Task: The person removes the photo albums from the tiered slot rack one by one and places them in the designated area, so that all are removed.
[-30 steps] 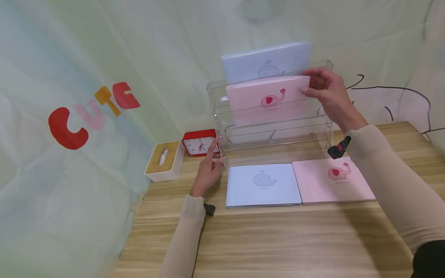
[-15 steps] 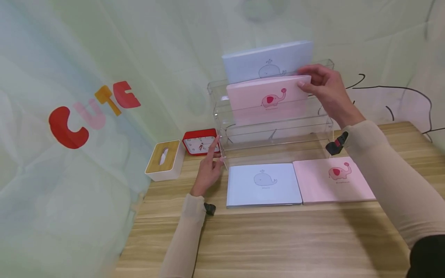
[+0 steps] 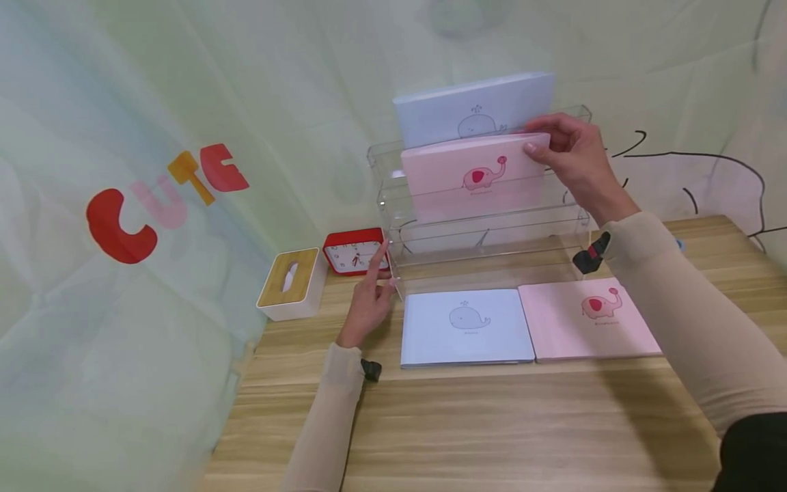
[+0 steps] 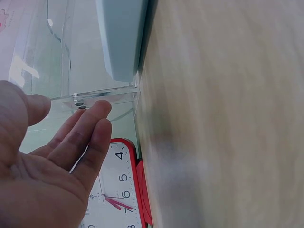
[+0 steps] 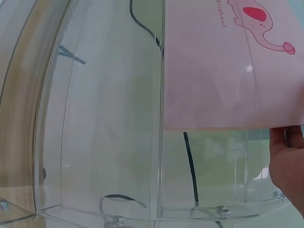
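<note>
A clear acrylic tiered rack [image 3: 492,239] stands at the back of the table. My right hand [image 3: 581,164] pinches the upper right corner of a pink elephant booklet [image 3: 436,184], thumb on its front and fingers behind. That booklet stands upright in the middle tier. Behind it, a blue whale booklet [image 3: 424,119] stands in the top tier. At the rack's left side is my left hand [image 3: 365,311], its fingers extended against the clear side panel; the left wrist view shows the fingertips [image 4: 102,107] at that panel's edge.
A second blue whale booklet [image 3: 430,338] and a second pink elephant booklet [image 3: 565,335] lie flat, side by side, before the rack. Left of the rack are a red clock [image 3: 344,238] and a tissue box [image 3: 311,297] with a wooden lid. A curtain hangs behind.
My right hand has shifted slightly left, its thumb sliding further onto the front of the pink elephant booklet. The left hand stays in place against the rack.
</note>
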`<state>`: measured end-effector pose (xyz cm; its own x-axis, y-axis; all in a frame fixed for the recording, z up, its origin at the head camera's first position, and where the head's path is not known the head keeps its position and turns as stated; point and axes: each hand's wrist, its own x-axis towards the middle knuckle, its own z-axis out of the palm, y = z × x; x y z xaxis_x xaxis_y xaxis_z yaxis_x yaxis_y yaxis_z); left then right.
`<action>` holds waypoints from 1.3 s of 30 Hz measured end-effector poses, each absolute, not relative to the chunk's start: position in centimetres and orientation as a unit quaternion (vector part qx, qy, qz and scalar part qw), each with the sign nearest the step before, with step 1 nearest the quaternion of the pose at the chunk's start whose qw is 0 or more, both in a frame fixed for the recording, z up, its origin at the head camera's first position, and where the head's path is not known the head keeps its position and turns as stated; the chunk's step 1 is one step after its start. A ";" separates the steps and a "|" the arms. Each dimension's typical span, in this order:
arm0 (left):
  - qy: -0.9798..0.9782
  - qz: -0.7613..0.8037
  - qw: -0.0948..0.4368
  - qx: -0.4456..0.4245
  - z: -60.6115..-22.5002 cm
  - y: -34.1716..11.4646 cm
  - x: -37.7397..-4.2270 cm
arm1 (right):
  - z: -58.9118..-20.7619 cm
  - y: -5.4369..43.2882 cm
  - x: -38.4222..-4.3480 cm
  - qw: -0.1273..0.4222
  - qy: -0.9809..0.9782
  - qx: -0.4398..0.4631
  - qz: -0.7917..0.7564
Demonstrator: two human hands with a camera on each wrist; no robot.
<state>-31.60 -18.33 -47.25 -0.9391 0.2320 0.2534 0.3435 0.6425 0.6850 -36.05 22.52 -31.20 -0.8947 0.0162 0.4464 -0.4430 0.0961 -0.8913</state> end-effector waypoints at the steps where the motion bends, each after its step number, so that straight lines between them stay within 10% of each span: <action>1: -0.904 -0.390 0.071 -0.158 -47.2 -18.3 -31.6 | -31.2 22.5 -36.1 0.177 -0.724 0.152 0.649; 39: -0.904 -0.391 0.074 -0.158 -47.5 -18.4 -31.7 | -32.6 19.1 -36.9 0.298 -0.714 0.012 0.633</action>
<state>-31.69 -18.37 -47.48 -0.9387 0.2281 0.2584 0.3445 0.6443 0.6828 -36.85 19.12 -32.63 -0.8221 0.3607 0.4405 -0.3942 0.1977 -0.8975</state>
